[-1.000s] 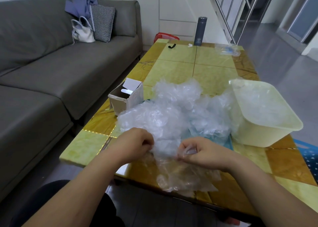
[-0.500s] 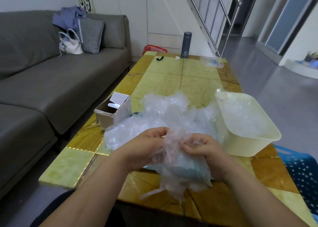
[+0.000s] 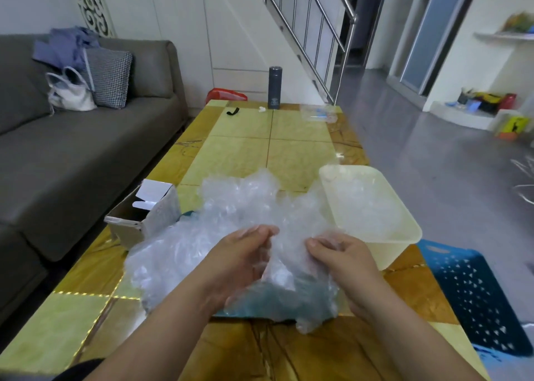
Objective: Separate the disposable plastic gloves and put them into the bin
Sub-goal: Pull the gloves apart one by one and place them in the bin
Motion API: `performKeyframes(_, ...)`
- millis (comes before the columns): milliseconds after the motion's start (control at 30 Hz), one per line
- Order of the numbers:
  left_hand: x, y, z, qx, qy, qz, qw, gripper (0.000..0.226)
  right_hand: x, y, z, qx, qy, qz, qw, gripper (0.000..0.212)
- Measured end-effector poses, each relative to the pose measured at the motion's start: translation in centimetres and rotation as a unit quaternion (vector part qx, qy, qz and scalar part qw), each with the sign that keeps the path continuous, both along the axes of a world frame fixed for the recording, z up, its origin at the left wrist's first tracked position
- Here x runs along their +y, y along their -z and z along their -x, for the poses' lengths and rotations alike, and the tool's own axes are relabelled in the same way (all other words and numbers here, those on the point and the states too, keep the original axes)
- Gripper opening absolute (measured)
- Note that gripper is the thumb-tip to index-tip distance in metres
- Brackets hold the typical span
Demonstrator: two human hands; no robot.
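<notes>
Change: both hands are coming up from the near table edge and working over the heap. The right one is now sitting closer to the bin than a second ago, and the view is tipping up toward the room.
Left hand: the left hand [image 3: 245, 255] is curling fingers and thumb round a fold of thin film and pinching it.
Right hand: the right hand [image 3: 342, 253] is pinching the same clump from the other side, fingers tucked in.
Where the gloves are: the clear, crinkled disposable plastic gloves [image 3: 231, 207] are lying in a loose heap on the glossy yellow-green tiled table [image 3: 289, 149]. They sit between the small open brown cardboard box [image 3: 144, 221] and the cream rectangular plastic bin [image 3: 387, 252], pressing against the bin's near side. One bunch is hanging from the two hands.
Step in hand: by my reading, the hands are teasing one glove free of the bunch.
Doing it well: pulling gently sideways with small pinches at a cuff or fingertip should be peeling a single layer. Tugging hard is likely to be dragging the whole clinging heap along or stretching the film.
Next move: the bin is standing just beside the right hand, so that hand is best placed for dropping the freed glove.
How the gloves look: glassy white, wrinkled and sticking together, so single gloves are hard to tell apart. A teal sheet [image 3: 260, 308] is showing through underneath.
Progress: some film seems to be lying in the bin already, and most is still waiting on the table.
</notes>
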State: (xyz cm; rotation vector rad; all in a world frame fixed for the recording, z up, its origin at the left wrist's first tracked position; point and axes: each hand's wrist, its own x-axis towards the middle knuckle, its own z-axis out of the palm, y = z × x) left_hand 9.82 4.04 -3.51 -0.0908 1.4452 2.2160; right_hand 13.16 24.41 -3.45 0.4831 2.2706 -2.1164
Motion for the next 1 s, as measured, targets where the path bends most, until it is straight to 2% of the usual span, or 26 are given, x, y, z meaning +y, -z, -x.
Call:
performKeyframes(100,-0.7,-0.4,1.5,0.024,-0.001,-0.015,1.0,0.024,2.6,-2.0,1.2,0.011,0.022,-0.031,0.999,0.011)
performKeyframes(200,-1.2,-1.7,3.0,0.044,0.003,0.002,0.999,0.038,5.7,-5.0,3.8,0.009,0.058,-0.028,0.998,0.014)
performKeyframes(300,-0.9,-3.7,4.6,0.077,0.04,0.001,0.996,0.048,8.5,-7.7,6.8,-0.004,0.049,-0.047,0.998,0.019)
performKeyframes(367,-0.4,-4.7,5.3,0.095,0.073,0.025,0.993,0.04,9.3,-8.0,7.9,-0.025,0.026,-0.05,0.998,0.021)
performKeyframes(433,0.7,-5.0,5.7,0.1,0.095,0.047,0.989,0.023,9.6,-7.1,8.4,-0.041,0.03,-0.108,0.993,0.02)
performKeyframes(600,4.3,-4.6,6.5,0.091,0.133,0.042,0.986,0.02,9.8,-5.4,9.5,-0.003,0.057,-0.235,0.97,0.017)
performKeyframes(667,5.4,-4.8,6.7,0.096,0.147,0.042,0.984,0.031,10.1,-5.4,10.4,-0.017,0.014,-0.296,0.955,0.025)
performKeyframes(767,5.8,-5.0,6.7,0.113,0.148,0.064,0.981,0.061,10.5,-5.6,11.1,-0.07,-0.051,-0.378,0.922,0.021)
performKeyframes(867,4.8,-5.5,6.3,0.119,0.134,0.088,0.98,0.065,10.3,-5.9,10.6,-0.091,-0.084,-0.366,0.923,0.03)
performKeyframes(900,4.4,-5.7,6.1,0.117,0.134,0.094,0.98,0.064,10.1,-5.8,10.2,-0.088,-0.093,-0.353,0.927,0.027)
performKeyframes(967,3.7,-6.2,5.8,0.116,0.144,0.096,0.978,0.057,9.5,-5.9,9.4,-0.11,-0.114,-0.316,0.935,0.009)
performKeyframes(1000,3.4,-6.6,5.7,0.119,0.149,0.094,0.977,0.054,9.2,-6.0,8.9,-0.124,-0.134,-0.298,0.937,0.012)
